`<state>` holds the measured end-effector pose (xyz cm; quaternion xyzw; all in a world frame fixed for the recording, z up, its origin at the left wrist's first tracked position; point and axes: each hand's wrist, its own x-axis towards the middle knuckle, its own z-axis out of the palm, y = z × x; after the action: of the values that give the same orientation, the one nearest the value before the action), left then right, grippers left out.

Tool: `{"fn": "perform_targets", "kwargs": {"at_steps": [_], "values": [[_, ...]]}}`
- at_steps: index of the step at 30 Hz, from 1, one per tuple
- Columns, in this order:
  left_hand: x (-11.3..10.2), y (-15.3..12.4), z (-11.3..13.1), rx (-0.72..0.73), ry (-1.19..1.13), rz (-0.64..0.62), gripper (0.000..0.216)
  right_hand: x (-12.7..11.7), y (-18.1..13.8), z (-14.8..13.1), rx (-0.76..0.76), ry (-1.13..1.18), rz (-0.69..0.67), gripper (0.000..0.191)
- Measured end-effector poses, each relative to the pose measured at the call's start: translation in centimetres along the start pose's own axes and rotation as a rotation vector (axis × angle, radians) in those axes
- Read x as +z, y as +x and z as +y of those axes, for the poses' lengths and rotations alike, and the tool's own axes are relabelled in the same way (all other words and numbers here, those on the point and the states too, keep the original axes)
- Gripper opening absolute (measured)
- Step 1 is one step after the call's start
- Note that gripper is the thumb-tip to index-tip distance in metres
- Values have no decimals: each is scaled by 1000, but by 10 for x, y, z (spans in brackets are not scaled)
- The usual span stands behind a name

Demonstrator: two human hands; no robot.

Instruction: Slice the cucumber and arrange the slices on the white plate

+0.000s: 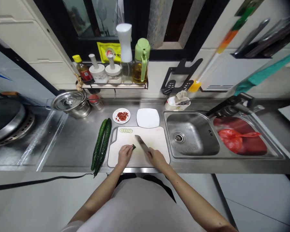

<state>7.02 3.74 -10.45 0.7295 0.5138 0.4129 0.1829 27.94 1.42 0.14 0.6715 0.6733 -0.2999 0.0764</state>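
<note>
A white cutting board (157, 141) lies on the steel counter in front of me. My left hand (124, 154) is closed on a short cucumber piece (133, 147) near the board's front. My right hand (156, 158) grips a knife (142, 143) whose blade points up and left, its tip just right of the cucumber piece. A row of several cucumber slices (126, 130) sits at the board's far left corner. Two whole cucumbers (101, 145) lie side by side on the counter left of the board.
Behind the board are a small plate of chopped red chili (121, 116) and a bare white plate (148, 118). A double sink (192, 135) lies to the right, with a red bag (234, 138) in its far basin. A steel pot (71, 103) and a condiment rack (113, 84) stand at back left.
</note>
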Motion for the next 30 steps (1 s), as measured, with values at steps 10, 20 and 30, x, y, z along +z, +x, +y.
{"fn": "perform_targets", "kwargs": {"at_steps": [10,20,30], "values": [[3,-3,-8,70,18,-37,24,8,0,-15,-80,-70,-20,29],[4,-3,-9,78,12,-34,23,7,-3,-21,-70,-62,-42,27],[3,-3,-9,64,10,-43,25,3,-6,-25,-61,-89,-82,30]]}}
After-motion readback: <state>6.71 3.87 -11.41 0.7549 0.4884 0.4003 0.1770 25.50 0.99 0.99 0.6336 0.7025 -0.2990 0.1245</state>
